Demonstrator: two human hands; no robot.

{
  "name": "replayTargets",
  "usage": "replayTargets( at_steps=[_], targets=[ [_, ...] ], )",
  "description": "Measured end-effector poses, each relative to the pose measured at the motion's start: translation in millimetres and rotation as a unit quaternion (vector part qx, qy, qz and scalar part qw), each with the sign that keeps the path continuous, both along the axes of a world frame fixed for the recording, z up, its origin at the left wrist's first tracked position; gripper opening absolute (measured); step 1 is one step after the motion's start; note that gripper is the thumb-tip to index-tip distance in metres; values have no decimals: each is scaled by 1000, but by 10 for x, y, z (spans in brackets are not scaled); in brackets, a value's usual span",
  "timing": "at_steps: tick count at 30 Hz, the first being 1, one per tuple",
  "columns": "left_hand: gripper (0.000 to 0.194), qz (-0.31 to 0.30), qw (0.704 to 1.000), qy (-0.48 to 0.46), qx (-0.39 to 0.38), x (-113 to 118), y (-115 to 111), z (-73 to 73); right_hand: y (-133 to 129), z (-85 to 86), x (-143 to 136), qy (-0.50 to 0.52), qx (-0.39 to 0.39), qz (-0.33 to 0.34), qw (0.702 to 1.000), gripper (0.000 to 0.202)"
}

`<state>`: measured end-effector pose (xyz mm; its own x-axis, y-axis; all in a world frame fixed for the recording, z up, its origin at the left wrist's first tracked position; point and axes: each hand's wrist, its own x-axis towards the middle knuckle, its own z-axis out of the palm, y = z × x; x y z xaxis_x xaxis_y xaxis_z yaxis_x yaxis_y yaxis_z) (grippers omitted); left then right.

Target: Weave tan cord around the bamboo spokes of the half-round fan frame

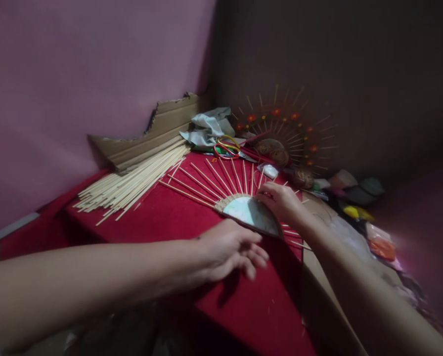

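Note:
A half-round piece with a pale, shiny face point(249, 212) lies on the red cloth point(162, 222), edged by a woven rim point(227, 201). Thin wooden sticks point(202, 178) fan out from that rim. My right hand point(279, 200) is at the upper right of the rim, fingers curled together by the stick bases; what they pinch is hidden. Below the half-round piece, my left hand point(236, 252) hovers over the cloth, its loosely bent fingers apart and holding nothing.
Behind on the left lies a bundle of loose sticks point(132, 185) against torn cardboard point(162, 126). Scissors point(229, 148) rest beside a crumpled grey cloth point(210, 126). A similar stick fan with orange flowers point(277, 112) stands at the back. Assorted packets point(380, 242) line the right side.

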<state>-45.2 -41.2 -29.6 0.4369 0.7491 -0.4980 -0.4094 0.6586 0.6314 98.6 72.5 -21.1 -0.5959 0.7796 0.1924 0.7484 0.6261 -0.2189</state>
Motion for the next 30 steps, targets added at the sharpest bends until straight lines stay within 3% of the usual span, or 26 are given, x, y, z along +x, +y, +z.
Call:
replayTargets(
  at_steps=[3,6,10,18,24,27,30],
  targets=[
    [17,126,992,20,1,-395,4,0,-19,-51,86,-24,-2,-7,1000,17],
    [17,192,981,-9,-8,-593,53,-12,-26,-84,149,-33,-5,-6,999,17],
    [15,195,981,-4,-22,-607,130,11,-24,-91,165,-51,-3,-45,998,19],
    [15,246,966,76,-3,-740,217,9,-18,-145,152,-7,-9,-29,1000,18],
    [15,157,985,78,-6,-683,135,-35,-117,-140,142,14,-39,-3,999,20],
    [13,79,990,120,11,-689,46,-43,-194,-126,163,34,-60,3,998,19],
    [15,-42,982,175,50,-712,-80,-56,-243,-101,195,89,-87,-8,992,17]
  ],
)
